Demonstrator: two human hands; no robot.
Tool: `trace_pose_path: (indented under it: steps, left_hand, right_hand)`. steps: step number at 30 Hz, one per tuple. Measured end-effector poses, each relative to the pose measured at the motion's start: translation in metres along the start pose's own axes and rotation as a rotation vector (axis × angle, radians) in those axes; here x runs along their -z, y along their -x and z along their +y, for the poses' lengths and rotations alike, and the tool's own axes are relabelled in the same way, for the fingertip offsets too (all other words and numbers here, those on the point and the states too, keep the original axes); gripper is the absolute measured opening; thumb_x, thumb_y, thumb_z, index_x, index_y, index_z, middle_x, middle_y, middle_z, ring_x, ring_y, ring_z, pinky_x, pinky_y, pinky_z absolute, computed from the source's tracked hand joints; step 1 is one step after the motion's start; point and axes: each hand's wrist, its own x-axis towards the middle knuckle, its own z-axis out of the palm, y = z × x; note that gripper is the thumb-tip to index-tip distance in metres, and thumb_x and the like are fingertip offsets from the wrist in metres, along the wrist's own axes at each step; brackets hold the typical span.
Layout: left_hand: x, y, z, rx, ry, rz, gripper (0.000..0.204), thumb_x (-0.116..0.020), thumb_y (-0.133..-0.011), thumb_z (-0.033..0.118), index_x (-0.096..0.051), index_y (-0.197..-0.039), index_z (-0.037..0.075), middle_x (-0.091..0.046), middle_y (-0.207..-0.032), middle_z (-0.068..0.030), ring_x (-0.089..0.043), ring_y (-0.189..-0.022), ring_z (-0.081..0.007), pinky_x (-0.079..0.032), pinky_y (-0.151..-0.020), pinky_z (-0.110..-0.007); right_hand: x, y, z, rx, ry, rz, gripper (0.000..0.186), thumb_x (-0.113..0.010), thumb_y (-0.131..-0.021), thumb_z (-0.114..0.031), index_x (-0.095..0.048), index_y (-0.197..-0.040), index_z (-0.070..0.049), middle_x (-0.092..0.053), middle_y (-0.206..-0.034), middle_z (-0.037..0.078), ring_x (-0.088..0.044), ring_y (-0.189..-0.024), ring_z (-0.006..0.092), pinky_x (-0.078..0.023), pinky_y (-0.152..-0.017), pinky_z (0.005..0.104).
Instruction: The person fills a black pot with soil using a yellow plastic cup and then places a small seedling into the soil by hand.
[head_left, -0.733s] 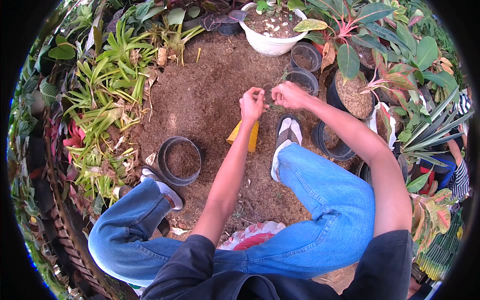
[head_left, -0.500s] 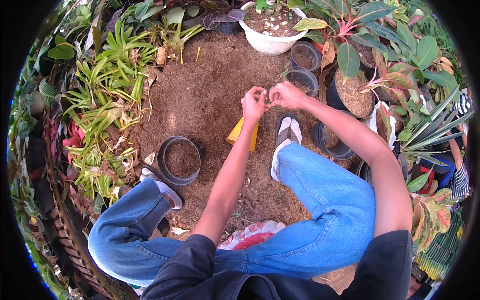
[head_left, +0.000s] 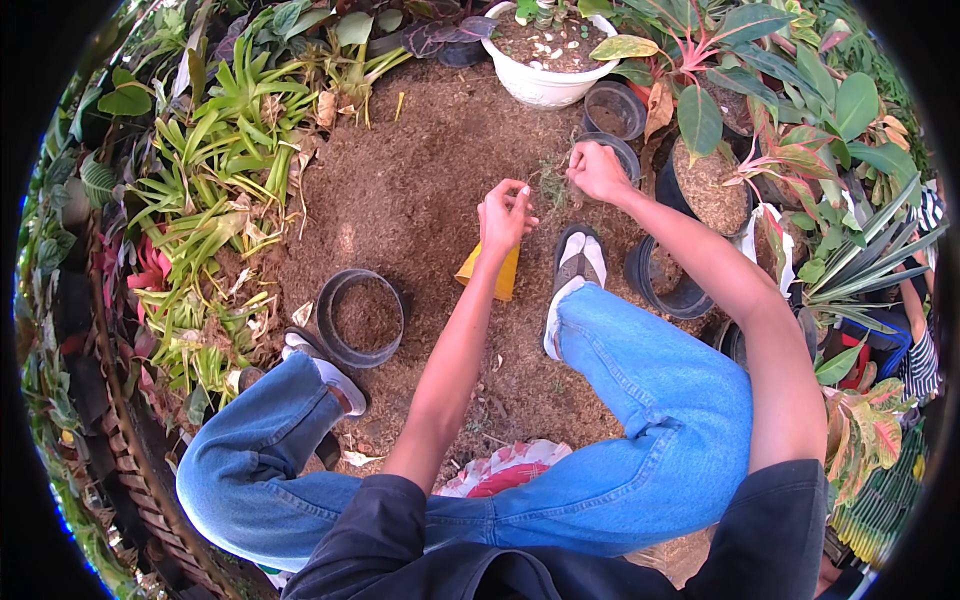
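Observation:
My left hand (head_left: 506, 214) is over the brown soil, its fingers curled toward the thumb; anything between them is too small to make out. To its right, my right hand (head_left: 598, 171) is closed in a fist in front of a black pot. A wispy green plant sprig (head_left: 551, 182) with thin stems shows between the hands, its end at the right hand's fingers. A yellow container (head_left: 498, 274) rests on the soil, partly behind my left forearm. At left stands a round black pot (head_left: 361, 318) with soil inside.
A white pot (head_left: 541, 88) with soil stands at the far side, a small black pot (head_left: 614, 110) beside it. More pots and broad-leaved plants (head_left: 700, 120) line the right. Strappy green plants (head_left: 215, 190) lie along the left. My sandalled foot (head_left: 577, 268) is near the yellow container.
My hands were together and are now apart. The right hand has moved up and right; the left has shifted slightly left. The sprig now shows in the gap between them.

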Motion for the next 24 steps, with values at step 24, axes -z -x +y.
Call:
trace_pose_path:
  steps: [24]
  left_hand:
    - [0.026,-0.011,0.018,-0.134,-0.216,0.032,0.024,-0.064,-0.1,0.025,-0.07,-0.107,0.004,-0.071,-0.074,-0.0061,-0.071,-0.062,-0.0133,-0.054,-0.054,-0.029]
  right_hand:
    - [0.031,-0.005,-0.014,0.047,0.202,-0.074,0.039,-0.077,-0.082,-0.037,-0.072,-0.098,-0.002,-0.075,-0.089,0.013,-0.073,-0.089,0.0296,-0.055,-0.08,0.0414]
